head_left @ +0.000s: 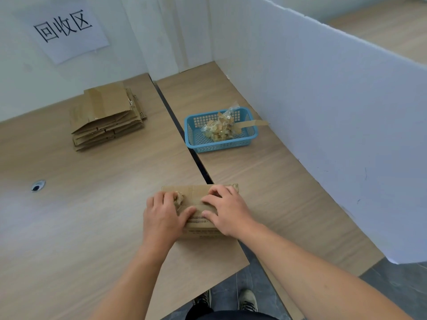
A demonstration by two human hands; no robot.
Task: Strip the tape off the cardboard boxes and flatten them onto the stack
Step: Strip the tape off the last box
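mostly wood tables [69, 215], flattened stack [106, 116] near white wall [46, 77].

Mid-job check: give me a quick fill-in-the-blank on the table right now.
1. The basket of tape scraps is ___ in colour.
2. The stack of flattened boxes lies to the basket's ___.
3. The nearest box has ___ hands on it.
4. The left hand, not the right hand, holds a wad of ___.
Missing: blue; left; two; tape.

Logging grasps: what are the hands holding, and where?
The left hand pinches a crumpled tape wad atop the cardboard box; right hand rests curled fingers on the box top, grip unclear.
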